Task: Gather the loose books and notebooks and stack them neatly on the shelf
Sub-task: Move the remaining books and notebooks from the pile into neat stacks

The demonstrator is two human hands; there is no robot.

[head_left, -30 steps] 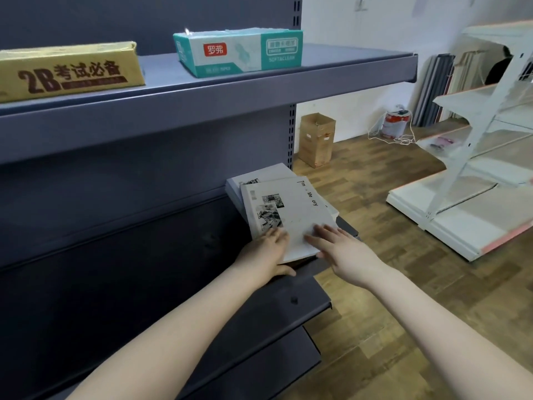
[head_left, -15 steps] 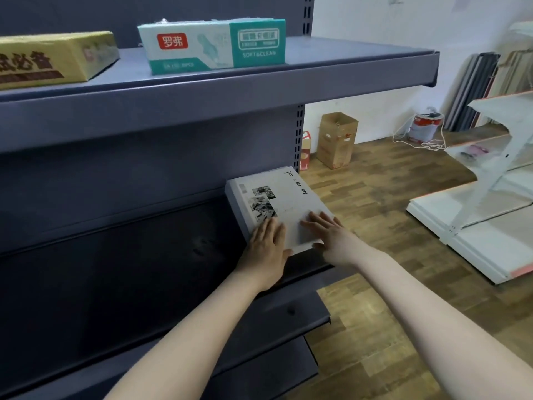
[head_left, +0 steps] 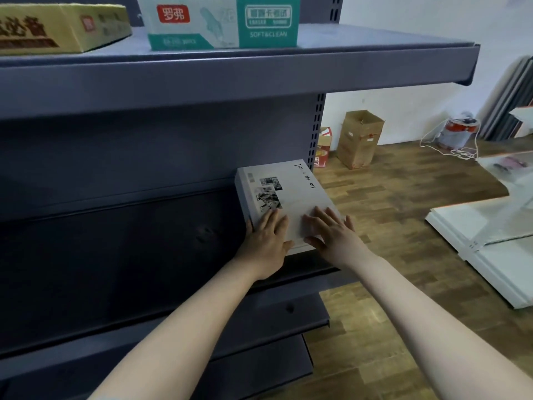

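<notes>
Book stack [head_left: 291, 194]: located on the middle shelf [head_left: 305, 269] of a dark grey metal rack, at its right end, just beside the perforated upright [head_left: 315, 131]. The stack lies flat, turned a little askew to the shelf front. Its left side reads as one thick white block with flush edges; how many volumes it contains cannot be told. The top cover is pale grey-white. It carries a collage of black-and-white photographs near the left edge and a line of small black lettering along the right edge.

Left hand [head_left: 266, 241]: palm down on the near left corner of the cover, fingers straight and held together, thumb lying along the near edge.

Right hand [head_left: 331, 235]: palm down on the near right part of the cover, fingers straight and slightly fanned, thumb at the near edge. Neither hand curls round the stack; both press flat on it.

Upper shelf [head_left: 230, 79]: holds a teal-and-white tissue box [head_left: 219, 21] and, to its left, a yellow carton [head_left: 57, 27] with dark characters.

Floor [head_left: 389, 197]: wood-pattern planks. A cardboard box [head_left: 360, 138] and a red-and-white can [head_left: 458, 131] stand by the far wall; white panels [head_left: 490, 235] lie at the right.
</notes>
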